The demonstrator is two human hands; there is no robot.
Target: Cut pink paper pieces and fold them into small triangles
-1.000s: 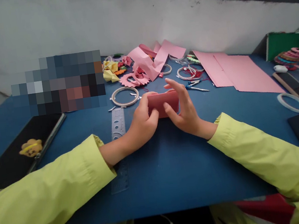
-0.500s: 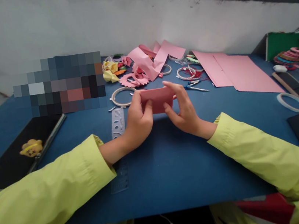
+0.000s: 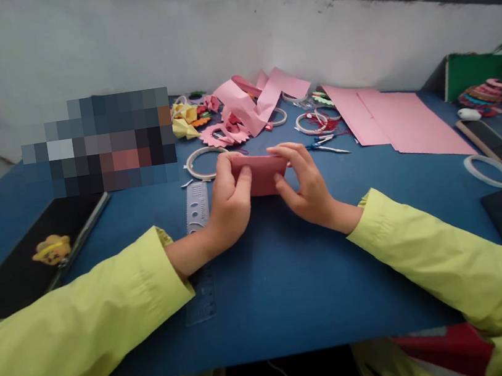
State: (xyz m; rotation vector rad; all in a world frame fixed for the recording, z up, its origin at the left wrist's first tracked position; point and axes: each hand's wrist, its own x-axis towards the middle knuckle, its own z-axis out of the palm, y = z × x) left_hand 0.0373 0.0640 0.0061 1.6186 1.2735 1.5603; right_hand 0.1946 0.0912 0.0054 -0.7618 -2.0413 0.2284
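- My left hand (image 3: 230,209) holds the left end of a small pink paper rectangle (image 3: 262,177), thumb on its near face, fingers mostly hidden behind.
- My right hand (image 3: 307,189) has a lighter grip on the right end, thumb near the lower corner and forefinger curled by the top edge.
- The rectangle is to the right of the clear stencil ruler (image 3: 195,203), my landmark, over the blue table (image 3: 295,306); I can't tell how many layers it has.
- Just beyond the ruler's far end is a roll of tape (image 3: 205,176); well to its right are blue compasses (image 3: 327,147).
- I judge this step to be steadying or pressing the paper; the next move calls for level edges and even thumb pressure.
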